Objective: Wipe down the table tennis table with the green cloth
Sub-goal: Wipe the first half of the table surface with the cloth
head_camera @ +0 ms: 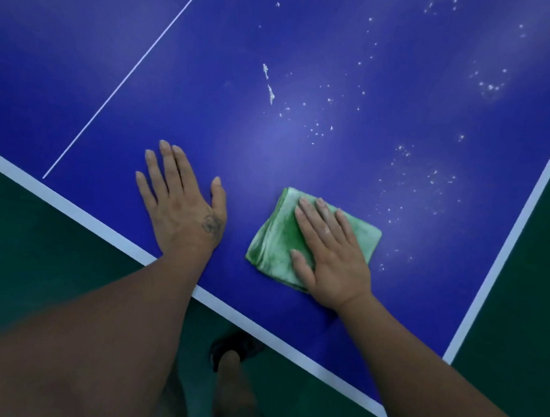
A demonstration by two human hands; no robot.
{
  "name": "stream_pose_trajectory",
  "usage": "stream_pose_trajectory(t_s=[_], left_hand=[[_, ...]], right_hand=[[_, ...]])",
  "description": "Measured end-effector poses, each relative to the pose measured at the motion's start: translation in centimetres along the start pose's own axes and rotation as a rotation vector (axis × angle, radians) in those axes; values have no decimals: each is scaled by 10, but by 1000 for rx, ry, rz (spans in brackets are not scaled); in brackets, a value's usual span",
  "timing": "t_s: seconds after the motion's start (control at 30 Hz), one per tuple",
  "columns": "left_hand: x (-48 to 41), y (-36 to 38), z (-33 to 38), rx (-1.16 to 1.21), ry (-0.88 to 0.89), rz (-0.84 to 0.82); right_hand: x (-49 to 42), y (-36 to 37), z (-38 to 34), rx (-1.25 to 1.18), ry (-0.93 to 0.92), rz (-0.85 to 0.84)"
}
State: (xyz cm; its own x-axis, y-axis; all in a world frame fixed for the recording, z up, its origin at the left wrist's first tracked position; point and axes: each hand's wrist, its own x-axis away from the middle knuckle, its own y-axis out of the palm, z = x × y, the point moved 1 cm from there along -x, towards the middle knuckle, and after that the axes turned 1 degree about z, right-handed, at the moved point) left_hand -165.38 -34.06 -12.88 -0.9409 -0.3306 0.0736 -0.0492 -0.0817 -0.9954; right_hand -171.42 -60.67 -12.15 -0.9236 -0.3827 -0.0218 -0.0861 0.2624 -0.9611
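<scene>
Head camera looked down at my two hands on the blue table. My right hand lay flat on the green cloth, fingers straight and a little spread, pressing it down near the close edge. The cloth was folded into a rough square. White specks lay ahead and to the right of it, so this hand was nearer. Two white smears sat farther up. Maybe powder; I could not tell. My left hand rested flat and open beside the cloth, not touching it. Nothing stood in the way.
</scene>
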Motion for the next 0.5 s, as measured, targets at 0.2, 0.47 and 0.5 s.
stream_pose_trajectory(t_s=[0.2, 0.47, 0.5], left_hand=[[0, 0, -1, -7, -2, 6], [2, -1, 1, 17, 3, 13], [2, -1, 1, 17, 2, 15]], right_hand=[[-88, -8, 30, 44, 86, 59], [-70, 3, -3, 42, 267, 91], [-48, 6, -15, 32, 269, 95]])
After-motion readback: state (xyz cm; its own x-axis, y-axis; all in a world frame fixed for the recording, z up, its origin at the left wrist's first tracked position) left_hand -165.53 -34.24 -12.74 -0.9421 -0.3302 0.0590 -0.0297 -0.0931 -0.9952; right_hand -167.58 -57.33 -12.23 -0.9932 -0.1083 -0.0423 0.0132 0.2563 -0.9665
